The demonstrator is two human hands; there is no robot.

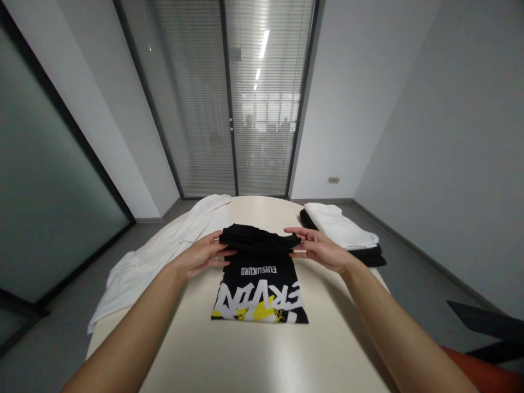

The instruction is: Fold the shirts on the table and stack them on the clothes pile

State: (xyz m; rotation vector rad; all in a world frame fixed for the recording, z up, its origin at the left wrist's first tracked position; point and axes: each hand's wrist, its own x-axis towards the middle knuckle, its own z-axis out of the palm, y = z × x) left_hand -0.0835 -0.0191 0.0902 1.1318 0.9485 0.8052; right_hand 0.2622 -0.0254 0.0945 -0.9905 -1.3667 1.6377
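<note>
A black T-shirt (260, 273) with white lettering and yellow patches lies folded narrow in the middle of the table. Its far end is lifted and folded over toward me in a loose black band. My left hand (206, 254) grips the left edge of that band, with the other fingers spread beside it. At the right edge of the band, my right hand (317, 248) pinches the cloth between thumb and fingers. The printed part nearest me rests flat on the tabletop. Parts of the thumbs and fingertips are hidden by the fabric.
A white garment (164, 262) is spread along the table's left side and hangs over its edge. Folded white clothing (344, 226) lies on black clothing (368, 255) at the right edge. The pale table (254, 360) has a rounded far end. A red-orange chair (478, 371) stands at lower right.
</note>
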